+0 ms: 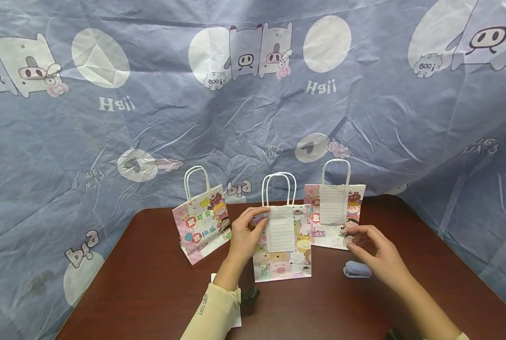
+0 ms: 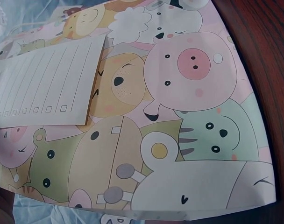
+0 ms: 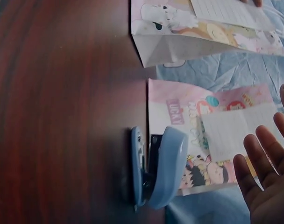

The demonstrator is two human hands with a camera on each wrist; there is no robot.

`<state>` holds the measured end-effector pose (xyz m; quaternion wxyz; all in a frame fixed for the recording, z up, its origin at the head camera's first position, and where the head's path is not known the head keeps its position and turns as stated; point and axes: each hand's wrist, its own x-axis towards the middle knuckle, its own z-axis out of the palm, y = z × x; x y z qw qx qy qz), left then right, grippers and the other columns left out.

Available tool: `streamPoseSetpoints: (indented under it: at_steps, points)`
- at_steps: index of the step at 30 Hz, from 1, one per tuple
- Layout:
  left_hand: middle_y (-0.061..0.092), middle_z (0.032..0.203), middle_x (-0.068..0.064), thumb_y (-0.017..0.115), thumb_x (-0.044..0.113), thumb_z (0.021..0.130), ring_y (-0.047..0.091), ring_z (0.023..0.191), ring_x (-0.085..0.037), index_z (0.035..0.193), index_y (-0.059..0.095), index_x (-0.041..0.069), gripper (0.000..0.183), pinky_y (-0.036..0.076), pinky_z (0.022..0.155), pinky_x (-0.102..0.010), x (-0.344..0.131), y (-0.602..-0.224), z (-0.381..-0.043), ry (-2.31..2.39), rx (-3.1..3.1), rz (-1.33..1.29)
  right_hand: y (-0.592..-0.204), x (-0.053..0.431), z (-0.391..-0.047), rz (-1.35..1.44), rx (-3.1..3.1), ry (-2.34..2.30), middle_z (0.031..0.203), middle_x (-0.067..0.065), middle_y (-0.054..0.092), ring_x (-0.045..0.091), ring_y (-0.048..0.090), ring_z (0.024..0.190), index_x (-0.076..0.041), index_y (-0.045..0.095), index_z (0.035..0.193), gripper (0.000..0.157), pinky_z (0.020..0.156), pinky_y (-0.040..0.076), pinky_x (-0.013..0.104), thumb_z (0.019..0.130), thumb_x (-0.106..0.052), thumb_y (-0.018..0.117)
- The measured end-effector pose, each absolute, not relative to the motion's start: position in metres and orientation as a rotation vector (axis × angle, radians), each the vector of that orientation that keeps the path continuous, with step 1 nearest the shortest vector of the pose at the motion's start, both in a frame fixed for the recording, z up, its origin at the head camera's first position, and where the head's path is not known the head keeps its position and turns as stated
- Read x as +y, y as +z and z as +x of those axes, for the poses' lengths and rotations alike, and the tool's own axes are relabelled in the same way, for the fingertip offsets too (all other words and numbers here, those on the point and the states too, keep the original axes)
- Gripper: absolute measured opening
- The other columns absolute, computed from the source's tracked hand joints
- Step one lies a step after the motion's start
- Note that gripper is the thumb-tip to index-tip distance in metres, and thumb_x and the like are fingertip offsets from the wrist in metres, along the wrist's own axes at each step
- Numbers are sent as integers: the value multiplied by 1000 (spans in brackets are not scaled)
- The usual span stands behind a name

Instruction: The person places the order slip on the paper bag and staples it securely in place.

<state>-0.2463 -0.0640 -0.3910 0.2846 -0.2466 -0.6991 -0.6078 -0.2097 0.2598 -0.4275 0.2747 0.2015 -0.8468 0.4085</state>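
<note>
Paper (image 1: 281,233) with ruled lines lies flat against the front of the animal-print bag (image 1: 280,270), which stands on the desk (image 1: 150,288) between two pink-and-white bags; the left hand (image 1: 245,231) pinches the paper near its upper left corner, that grip grasping it; the right hand (image 1: 373,250) holds nothing, its grip released and fingers apart, near the blue stapler (image 1: 357,269); behind it, the bag on the right (image 1: 329,240) carries a similar lined sheet (image 1: 333,204).
</note>
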Motion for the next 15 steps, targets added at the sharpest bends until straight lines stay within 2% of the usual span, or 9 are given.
streamPoseSetpoints:
  at_steps: [7,15]
  points:
    - [72,102,-16,70,-7,87,63,79,-26,107,73,2,23,50,62,-13,-64,-408,-262,-1618,-1859,-653,-439,269,-208,497,-2275,1212,100,-12,63,1,60,90,-6,63,120,40,75,49,10,83,5,75]
    - [73,105,-10,71,2,90,64,79,-19,110,74,9,22,52,61,-16,-67,-414,-268,-1617,-1839,-701,-448,277,-208,454,-2383,1239,98,-8,63,1,62,86,-6,62,119,34,73,51,15,88,-4,74]
